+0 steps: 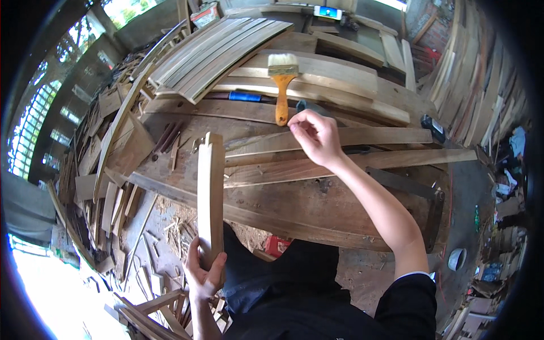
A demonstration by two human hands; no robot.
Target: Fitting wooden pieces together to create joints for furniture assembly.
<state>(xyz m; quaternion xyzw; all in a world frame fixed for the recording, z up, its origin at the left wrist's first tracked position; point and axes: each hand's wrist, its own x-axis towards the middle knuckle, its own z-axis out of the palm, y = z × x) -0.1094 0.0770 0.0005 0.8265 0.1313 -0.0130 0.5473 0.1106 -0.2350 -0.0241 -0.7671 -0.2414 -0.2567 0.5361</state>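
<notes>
Left hand [205,277] grasping a notched wooden rail [211,192] at near left, right hand [320,140] curled beside the far-centre paintbrush [282,88], its grip unclear: seemingly a brush-handling step, calling for fingertip control.

Bright barred window [35,133] at left; grey floor [462,207]; far-right wall [435,33] seemingly brick.

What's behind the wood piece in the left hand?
The workbench shows on both sides of the wood piece, with wood shavings lower down. Whatever sits directly behind the piece is covered.
</notes>
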